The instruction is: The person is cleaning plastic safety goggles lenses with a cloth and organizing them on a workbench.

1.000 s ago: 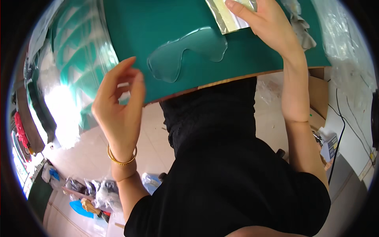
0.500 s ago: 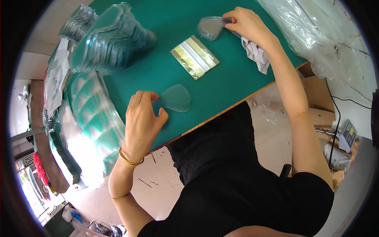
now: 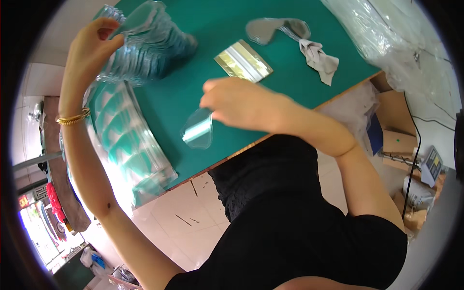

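My left hand (image 3: 87,55) is at the near-left end of a thick stack of clear, curved plastic pieces (image 3: 150,43), thumb and fingers parted beside its edge. My right hand (image 3: 244,104), smeared by motion, is over the near part of the green tabletop. Its fingers are closed at the upper edge of a clear plastic piece (image 3: 197,133) that catches a bright glare; part of the piece is hidden under the hand. Farther back lies a small pile of clear two-lobed plastic pieces (image 3: 263,31). A crumpled pale cloth (image 3: 319,60) touches its right end.
A flat yellowish packet with a white band (image 3: 244,60) lies mid-table. Clear plastic film with curved shapes (image 3: 128,140) covers the table's left side. Large clear plastic bags (image 3: 382,43) stand at the right. The table's wooden front edge (image 3: 241,149) runs close to my body.
My left hand has moved from the near piece to the big stack. My right hand has left the far pile and come to the near piece, which has shifted left.
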Available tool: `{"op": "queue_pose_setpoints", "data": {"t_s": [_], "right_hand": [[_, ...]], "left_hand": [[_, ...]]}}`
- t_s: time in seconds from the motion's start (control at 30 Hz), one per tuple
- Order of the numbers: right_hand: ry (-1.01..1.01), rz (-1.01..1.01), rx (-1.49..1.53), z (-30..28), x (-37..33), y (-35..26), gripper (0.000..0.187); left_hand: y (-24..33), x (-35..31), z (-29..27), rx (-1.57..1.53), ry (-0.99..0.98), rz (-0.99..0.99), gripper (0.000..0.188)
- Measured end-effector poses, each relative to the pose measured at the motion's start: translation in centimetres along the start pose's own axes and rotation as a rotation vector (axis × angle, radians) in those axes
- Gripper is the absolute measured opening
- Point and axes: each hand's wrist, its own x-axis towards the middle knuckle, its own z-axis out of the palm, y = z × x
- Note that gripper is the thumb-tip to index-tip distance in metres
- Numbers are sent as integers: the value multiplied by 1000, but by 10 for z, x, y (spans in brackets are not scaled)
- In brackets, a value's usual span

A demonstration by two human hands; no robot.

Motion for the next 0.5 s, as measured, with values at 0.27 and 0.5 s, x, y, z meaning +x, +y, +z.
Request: {"op": "queue_pose_setpoints", "data": {"t_s": [0.27,0.5], "right_hand": [[677,449,-474,-45,-67,53,18],[520,724,-378,-49,-113,81,23]], "left_hand": [[72,-129,44,-244,342,66,30],[99,-216,108,-368,-83,-290,73]]}}
